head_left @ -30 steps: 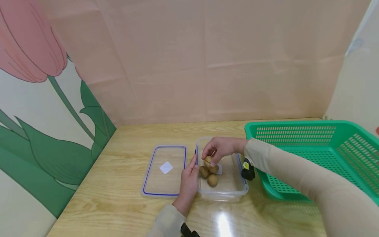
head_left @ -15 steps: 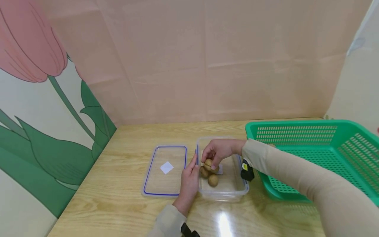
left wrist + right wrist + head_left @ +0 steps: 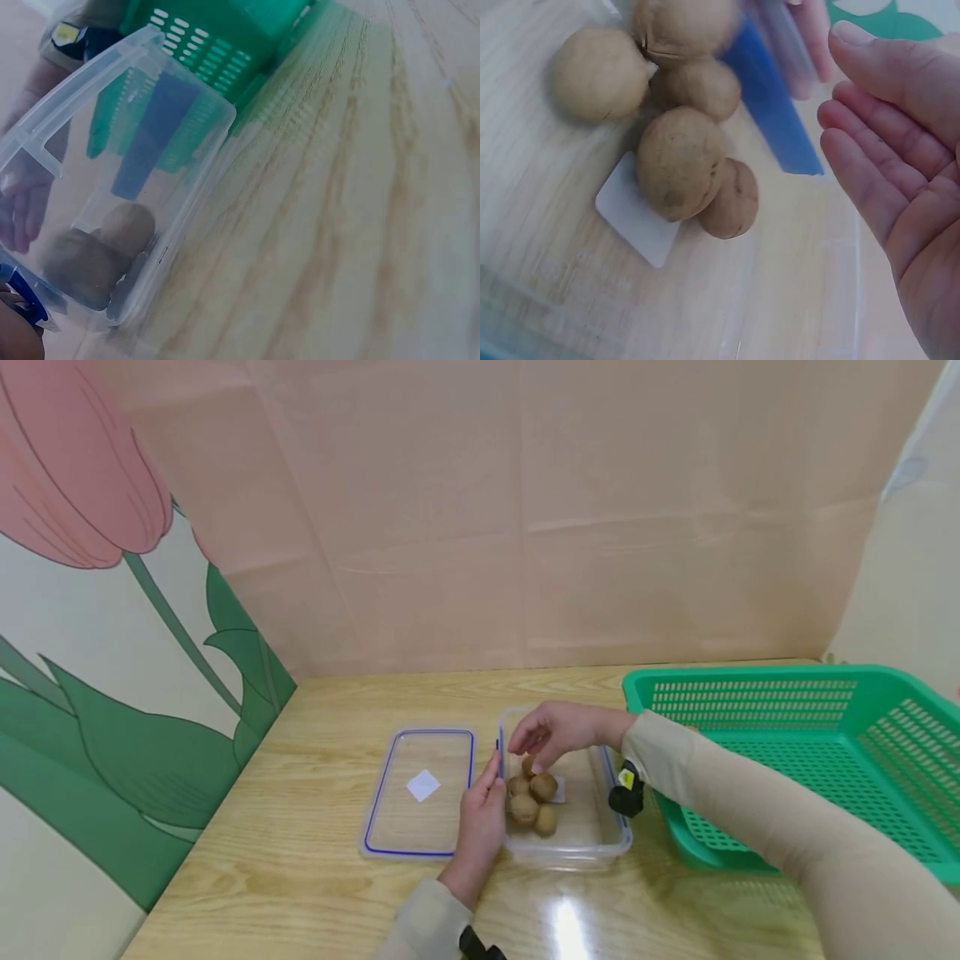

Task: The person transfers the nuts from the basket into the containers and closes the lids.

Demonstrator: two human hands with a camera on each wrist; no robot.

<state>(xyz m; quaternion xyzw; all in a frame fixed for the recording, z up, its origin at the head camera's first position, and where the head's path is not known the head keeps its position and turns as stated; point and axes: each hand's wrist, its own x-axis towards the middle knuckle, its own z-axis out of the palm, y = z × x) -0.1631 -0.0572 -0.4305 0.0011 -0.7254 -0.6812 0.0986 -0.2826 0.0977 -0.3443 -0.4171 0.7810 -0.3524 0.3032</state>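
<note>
Several walnuts [image 3: 543, 787] lie in a clump at the left side of a clear plastic container [image 3: 592, 839]. My right hand [image 3: 564, 731] hovers over them inside the rim, holding nothing. In the right wrist view, its loosely bent fingers [image 3: 862, 180] stand apart from the walnuts [image 3: 681, 163]. My left hand [image 3: 480, 827] rests against the container's left wall, its index finger stretched along the side. A blue latch flap [image 3: 26, 296] is beside it in the left wrist view, where most of that hand is cut off.
A clear lid [image 3: 416, 752] with a blue seal and a white square lies left of the container on the wooden table [image 3: 300, 860]. A large green basket [image 3: 847, 710] stands at the right, partly behind the right forearm. A pink cloth [image 3: 517, 527] hangs behind.
My right hand has let go of a walnut and risen slightly. The walnuts beneath have shifted and spread towards the container's front. The left hand stays at the container wall.
</note>
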